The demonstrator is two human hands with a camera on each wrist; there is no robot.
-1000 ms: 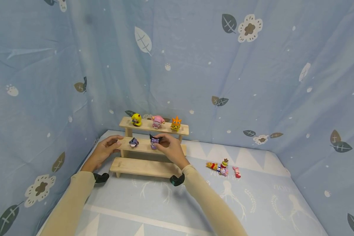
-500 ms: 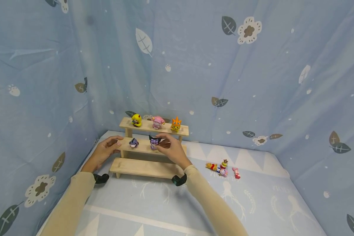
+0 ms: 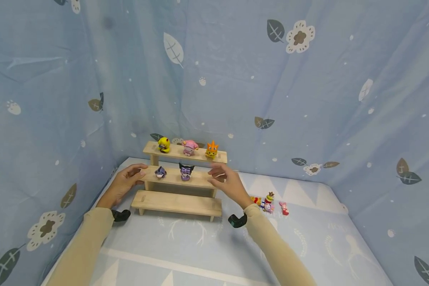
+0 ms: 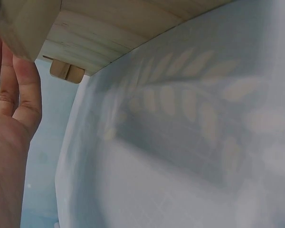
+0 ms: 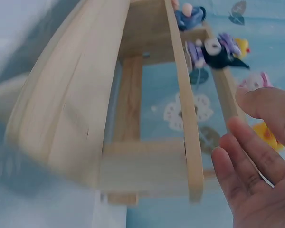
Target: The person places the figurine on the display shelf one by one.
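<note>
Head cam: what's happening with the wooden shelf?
A person is setting small figures on a three-step wooden shelf. The left hand rests against the middle step's left end. The right hand is open, holding nothing, beside the black-and-purple figure standing on the middle step. More figures lie on the cloth to the right.

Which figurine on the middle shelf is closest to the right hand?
The black-eared purple figurine; the small blue one stands further left, near the left hand. The right hand holds nothing.
</note>
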